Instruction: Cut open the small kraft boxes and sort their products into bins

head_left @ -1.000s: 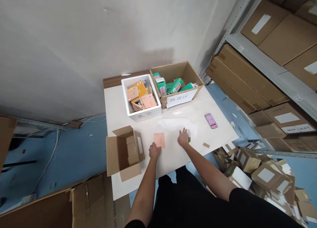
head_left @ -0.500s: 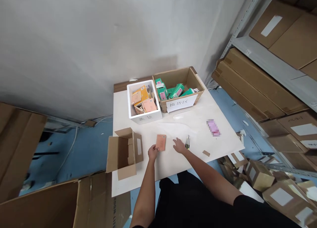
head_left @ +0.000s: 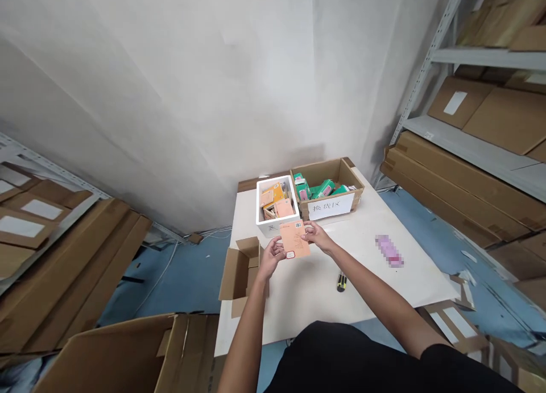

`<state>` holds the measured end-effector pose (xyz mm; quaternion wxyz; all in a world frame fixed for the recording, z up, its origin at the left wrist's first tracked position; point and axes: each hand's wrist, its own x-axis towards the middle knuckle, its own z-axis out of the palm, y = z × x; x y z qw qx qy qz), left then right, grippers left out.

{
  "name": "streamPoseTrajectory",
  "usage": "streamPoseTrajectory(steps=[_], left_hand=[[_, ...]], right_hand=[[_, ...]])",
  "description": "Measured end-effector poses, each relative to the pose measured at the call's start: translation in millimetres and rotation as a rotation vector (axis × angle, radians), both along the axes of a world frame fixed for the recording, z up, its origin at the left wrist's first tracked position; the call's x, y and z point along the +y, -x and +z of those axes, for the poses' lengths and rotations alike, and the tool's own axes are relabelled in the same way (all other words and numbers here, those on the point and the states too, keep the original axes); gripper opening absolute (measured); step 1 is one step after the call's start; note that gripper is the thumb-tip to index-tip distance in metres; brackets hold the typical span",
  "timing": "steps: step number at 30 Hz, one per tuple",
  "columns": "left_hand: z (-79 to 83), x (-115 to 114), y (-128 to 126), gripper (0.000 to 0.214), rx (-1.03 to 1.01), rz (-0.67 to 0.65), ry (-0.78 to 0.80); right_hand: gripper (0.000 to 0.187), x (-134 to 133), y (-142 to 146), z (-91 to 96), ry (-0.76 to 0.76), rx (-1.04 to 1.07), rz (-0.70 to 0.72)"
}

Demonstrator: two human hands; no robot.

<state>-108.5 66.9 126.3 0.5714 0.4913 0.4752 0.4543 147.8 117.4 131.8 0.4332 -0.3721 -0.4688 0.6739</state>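
Note:
A flat salmon-pink packet (head_left: 295, 240) with a small barcode label is lifted above the white table (head_left: 401, 290). My left hand (head_left: 272, 255) pinches its lower left corner. My right hand (head_left: 316, 236) grips its upper right edge. Both hands are closed on it. Just behind the packet stands a white foam box (head_left: 268, 229) filled with orange and pink packets. An open small cardboard box (head_left: 239, 273) sits at the table's left edge, beside my left forearm.
A brown carton (head_left: 341, 171) of green packs with a handwritten label stands at the back. A black-and-yellow cutter (head_left: 340, 281) and a pink object (head_left: 388, 250) lie on the table. Metal shelving (head_left: 469, 148) with flat cartons is at right, with large cardboard boxes (head_left: 128, 353) at lower left.
The pink packet has been raised off the table. My right hand has left the spot beside the cutter and taken hold of the packet. The camera has tilted upward.

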Motion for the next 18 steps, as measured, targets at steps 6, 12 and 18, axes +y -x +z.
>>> streamPoseTrajectory(steps=[6, 12, 18], left_hand=[[60.2, 13.8, 18.2, 0.078, -0.030, -0.005, -0.122], [83.1, 19.4, 24.6, 0.082, -0.050, -0.025, -0.157], [92.3, 23.5, 20.0, 0.076, 0.077, 0.125, -0.289]], right_hand=[[0.069, 6.3, 2.9, 63.7, -0.074, -0.003, 0.083], [0.066, -5.2, 8.3, 94.0, -0.116, -0.011, 0.075], [0.062, -9.3, 14.3, 102.5, -0.121, -0.042, -0.020]])
